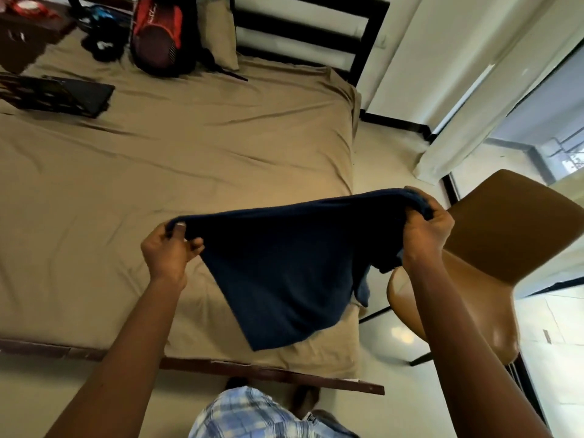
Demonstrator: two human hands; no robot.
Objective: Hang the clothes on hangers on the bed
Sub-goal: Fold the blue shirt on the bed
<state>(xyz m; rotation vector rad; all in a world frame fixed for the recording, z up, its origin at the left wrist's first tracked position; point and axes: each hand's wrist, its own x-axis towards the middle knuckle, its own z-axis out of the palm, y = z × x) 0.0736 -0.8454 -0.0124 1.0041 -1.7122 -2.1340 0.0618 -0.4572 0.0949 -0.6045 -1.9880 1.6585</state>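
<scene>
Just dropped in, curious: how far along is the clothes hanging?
Done: nothing visibly; no hung garment lies on the bed, and no hanger is in view. In hand: the left hand and right hand grip a dark blue garment by its upper edge, spread above the bed's near corner. Left: putting it on a hanger and laying it down.

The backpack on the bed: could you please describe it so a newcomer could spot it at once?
Start at the tan-sheeted bed and look to its head end, by the dark headboard. The backpack stands there, left of a tan pillow. It alone is red and black.
</scene>
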